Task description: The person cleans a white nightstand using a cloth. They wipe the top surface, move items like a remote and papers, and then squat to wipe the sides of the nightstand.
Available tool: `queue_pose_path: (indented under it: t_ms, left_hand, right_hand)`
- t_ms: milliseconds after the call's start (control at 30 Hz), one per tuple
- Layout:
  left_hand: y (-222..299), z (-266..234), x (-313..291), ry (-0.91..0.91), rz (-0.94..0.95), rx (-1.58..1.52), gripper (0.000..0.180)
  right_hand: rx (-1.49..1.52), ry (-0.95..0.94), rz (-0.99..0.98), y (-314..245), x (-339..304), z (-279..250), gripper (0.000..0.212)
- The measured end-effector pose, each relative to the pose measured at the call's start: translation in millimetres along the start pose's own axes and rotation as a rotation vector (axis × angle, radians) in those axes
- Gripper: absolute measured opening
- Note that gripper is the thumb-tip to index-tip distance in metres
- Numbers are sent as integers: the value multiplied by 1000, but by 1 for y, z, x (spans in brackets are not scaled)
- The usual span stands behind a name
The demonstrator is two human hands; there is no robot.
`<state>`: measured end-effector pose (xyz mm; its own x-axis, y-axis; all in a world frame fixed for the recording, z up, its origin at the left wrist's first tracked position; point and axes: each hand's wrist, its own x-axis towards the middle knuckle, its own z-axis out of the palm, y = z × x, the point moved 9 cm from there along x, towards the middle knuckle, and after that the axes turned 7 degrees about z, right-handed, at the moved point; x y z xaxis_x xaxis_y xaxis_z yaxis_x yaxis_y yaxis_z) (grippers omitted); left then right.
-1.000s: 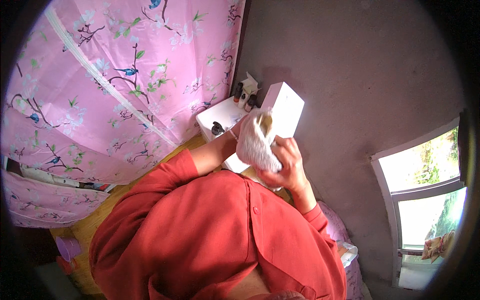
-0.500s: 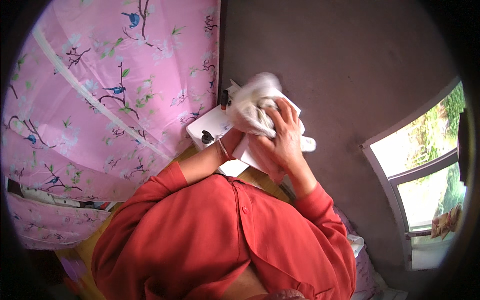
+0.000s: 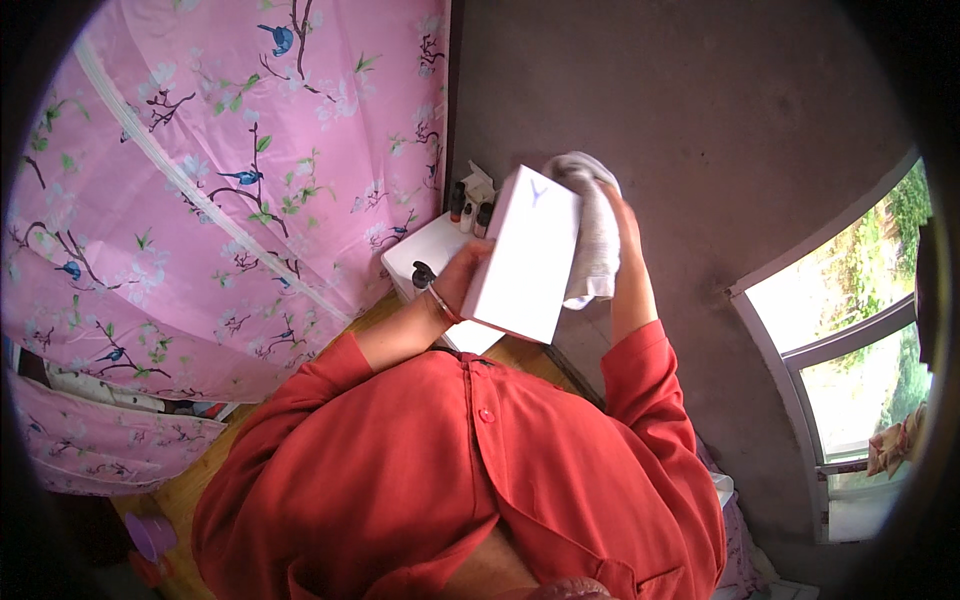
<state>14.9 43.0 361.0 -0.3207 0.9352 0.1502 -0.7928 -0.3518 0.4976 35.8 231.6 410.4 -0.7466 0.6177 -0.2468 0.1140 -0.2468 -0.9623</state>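
A white rectangular box [image 3: 525, 265] with a dark mark near its far end is held up in front of my chest, tilted. My left hand [image 3: 464, 275] grips its left side, with the fingers mostly hidden behind it. On the right, a greyish-white cloth [image 3: 598, 240] lies along the box's side, bunched in my right hand [image 3: 628, 240]. That hand is closed around the cloth, its fingers partly covered by it. Whether the cloth presses on the box's hidden faces I cannot tell.
Behind the box stands a white tabletop [image 3: 405, 255] with small dark bottles [image 3: 458, 203] and a black-topped item [image 3: 423, 273]. A pink floral curtain [image 3: 200, 200] hangs at left, a grey wall [image 3: 700, 130] rises ahead, and a window [image 3: 850, 350] is at right. A purple container [image 3: 150, 536] sits lower left.
The cloth has moved off the box's broad face to its right side, with my right hand. The box is turned so its marked white face now shows.
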Motion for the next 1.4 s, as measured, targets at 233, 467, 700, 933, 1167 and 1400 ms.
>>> queue_pose_path:
  t_ms: [233, 467, 700, 933, 1167, 1400]
  left_hand:
    - [30, -7, 22, 55, 65, -10, 56]
    - [33, 0, 32, 226, 201, 154, 67]
    - [57, 0, 50, 96, 331, -82, 66]
    - [29, 2, 53, 156, 109, 220, 61]
    - [52, 92, 42, -250, 861, 1570, 64]
    - [32, 57, 36, -252, 703, 1517, 48]
  right_hand:
    - [682, -381, 5, 33, 4, 31, 49]
    - [620, -387, 264, 61, -23, 54, 57]
    - [793, -401, 157, 61, -62, 76, 56]
    - [102, -169, -202, -30, -81, 32, 62]
    - [15, -103, -511, -21, -97, 49, 38]
    - [134, -32, -383, 28, -71, 21, 37]
